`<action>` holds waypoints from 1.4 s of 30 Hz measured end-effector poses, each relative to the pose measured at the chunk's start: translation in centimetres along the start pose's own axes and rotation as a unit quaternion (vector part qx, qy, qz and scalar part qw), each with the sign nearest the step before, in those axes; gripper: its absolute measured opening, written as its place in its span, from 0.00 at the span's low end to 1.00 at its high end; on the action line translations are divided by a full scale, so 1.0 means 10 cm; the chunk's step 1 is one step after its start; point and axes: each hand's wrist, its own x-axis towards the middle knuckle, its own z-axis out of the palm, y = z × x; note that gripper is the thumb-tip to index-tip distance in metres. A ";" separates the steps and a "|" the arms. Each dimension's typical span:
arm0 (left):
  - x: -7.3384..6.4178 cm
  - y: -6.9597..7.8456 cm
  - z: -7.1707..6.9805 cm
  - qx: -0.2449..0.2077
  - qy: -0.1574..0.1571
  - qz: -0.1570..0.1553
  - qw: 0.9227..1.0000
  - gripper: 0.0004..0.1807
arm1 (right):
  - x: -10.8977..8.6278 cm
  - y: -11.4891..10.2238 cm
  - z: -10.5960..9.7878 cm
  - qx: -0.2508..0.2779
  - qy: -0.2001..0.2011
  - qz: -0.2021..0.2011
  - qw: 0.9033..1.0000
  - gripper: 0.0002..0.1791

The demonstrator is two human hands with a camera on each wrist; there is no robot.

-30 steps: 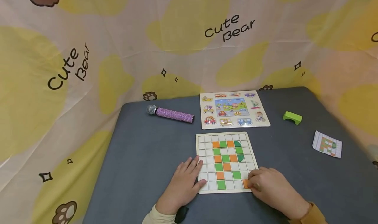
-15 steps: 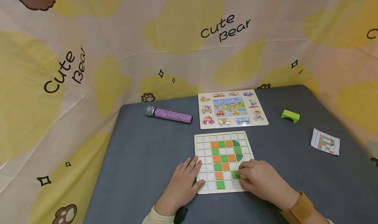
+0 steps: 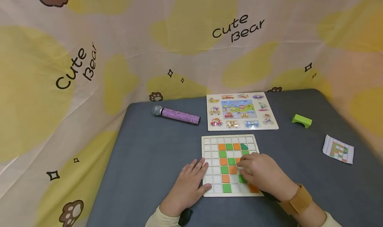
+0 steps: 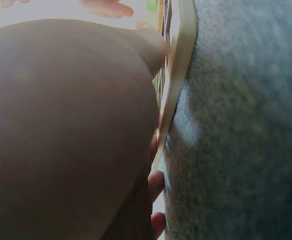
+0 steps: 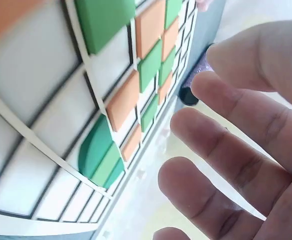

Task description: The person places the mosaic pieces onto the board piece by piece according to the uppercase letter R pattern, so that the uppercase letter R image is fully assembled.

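Observation:
A square grid board lies flat on the table, with orange, green and dark green tiles set in its white cells. My left hand rests along its left edge, fingers straight, thumb on the lower left corner. Over the board's right side is my right hand, covering some cells. In the right wrist view its fingers are loosely spread, apart from the tiles, holding nothing. An orange tile sits at the lower right corner, below a green tile. A rounded dark green tile shows near the top right.
Behind the board lies a vehicle picture puzzle. A purple glitter microphone lies to its left. On the right are a green arch block and a small pattern card. A printed cloth hangs behind the table.
My right hand has left the orange tile at the lower right corner and moved up and left over the board. The left hand stays on the edge. The head view has shifted slightly.

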 end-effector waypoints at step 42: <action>-0.10 0.32 -0.59 0.070 0.085 0.055 0.992 0.51 | -0.47 0.18 -0.14 -0.020 0.037 0.049 0.998 0.46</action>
